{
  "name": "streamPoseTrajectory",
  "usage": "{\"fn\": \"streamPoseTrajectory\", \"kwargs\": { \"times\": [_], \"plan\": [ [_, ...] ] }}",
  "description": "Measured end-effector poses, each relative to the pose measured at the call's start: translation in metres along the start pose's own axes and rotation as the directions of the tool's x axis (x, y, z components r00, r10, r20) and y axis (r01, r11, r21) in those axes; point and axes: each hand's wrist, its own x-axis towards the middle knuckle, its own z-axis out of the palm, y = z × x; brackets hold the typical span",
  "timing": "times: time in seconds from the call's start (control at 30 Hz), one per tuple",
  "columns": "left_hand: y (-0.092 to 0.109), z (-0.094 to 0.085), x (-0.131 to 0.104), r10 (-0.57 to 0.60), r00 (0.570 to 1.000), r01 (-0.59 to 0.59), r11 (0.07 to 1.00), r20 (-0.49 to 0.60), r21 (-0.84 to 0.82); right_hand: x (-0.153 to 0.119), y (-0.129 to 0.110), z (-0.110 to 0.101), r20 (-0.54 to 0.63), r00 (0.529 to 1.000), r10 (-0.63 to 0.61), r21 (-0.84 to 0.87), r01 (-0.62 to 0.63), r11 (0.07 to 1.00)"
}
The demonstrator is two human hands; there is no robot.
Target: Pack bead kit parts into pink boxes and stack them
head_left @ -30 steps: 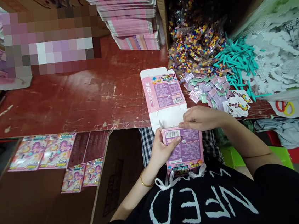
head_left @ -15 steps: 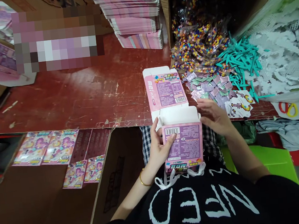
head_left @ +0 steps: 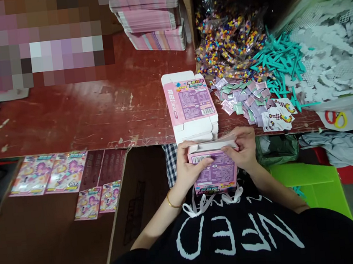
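Both the left hand (head_left: 188, 170) and right hand (head_left: 243, 148) grip the pink box (head_left: 214, 171), erected with its top flap half-folded, unfilled, flat blanks (head_left: 193, 107) waiting beyond.

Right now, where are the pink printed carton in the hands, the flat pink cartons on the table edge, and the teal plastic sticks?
Pink printed carton (head_left: 216, 174), head view, its purple panel.
Flat pink cartons (head_left: 191, 103), head view, top panel.
Teal plastic sticks (head_left: 278, 60), head view, middle of the pile.
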Motion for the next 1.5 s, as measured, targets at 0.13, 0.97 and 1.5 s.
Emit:
{"fn": "streamPoseTrajectory", "kwargs": {
  "times": [0.13,0.97,1.5],
  "plan": [
    [-0.005,-0.008,0.004,-0.017,0.998,0.019,0.999,0.066,-0.031,0.005,0.001,-0.008,0.214,0.977,-0.005,-0.085,0.023,0.996],
    [0.016,-0.083,0.000,-0.290,0.956,0.294,0.945,-0.046,0.141,0.032,0.005,-0.025,0.379,0.920,0.101,0.049,-0.129,0.990],
    [-0.038,-0.176,0.144,0.136,0.961,0.038,0.796,-0.240,0.604,0.288,0.074,0.087,0.591,0.728,0.348,-0.747,0.330,0.577]
  ]
}}
